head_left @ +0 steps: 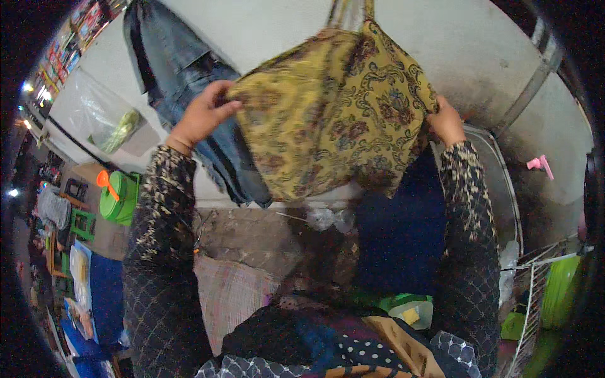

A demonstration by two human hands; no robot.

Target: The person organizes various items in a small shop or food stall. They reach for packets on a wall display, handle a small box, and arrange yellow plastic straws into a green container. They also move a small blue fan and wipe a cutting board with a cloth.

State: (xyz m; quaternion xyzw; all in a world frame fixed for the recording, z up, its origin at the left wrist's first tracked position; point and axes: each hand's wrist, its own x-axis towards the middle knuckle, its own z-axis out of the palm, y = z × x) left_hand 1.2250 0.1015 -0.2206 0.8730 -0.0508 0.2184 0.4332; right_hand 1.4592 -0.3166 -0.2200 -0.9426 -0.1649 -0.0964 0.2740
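A yellow tote bag [378, 113] with a dark scroll and flower pattern hangs by its straps in front of a pale wall. My left hand [207, 118] pinches its left edge between thumb and fingers. On the opposite side, my right hand [448, 123] is closed on the right edge, its fingertips partly hidden behind the cloth. The bag is spread between both hands, and its left half looks a little blurred. Blue jeans [183, 63] hang just behind my left hand. Dark navy cloth [400, 220] shows below the bag, near my right forearm.
To the left, a clear plastic bag with green vegetables [123, 129] hangs above a green bucket [123, 198] with an orange scoop [107, 184]. At the lower right stands a white wire rack [532, 296]. A pink object [540, 165] is on the right wall. Woven matting [230, 293] lies below.
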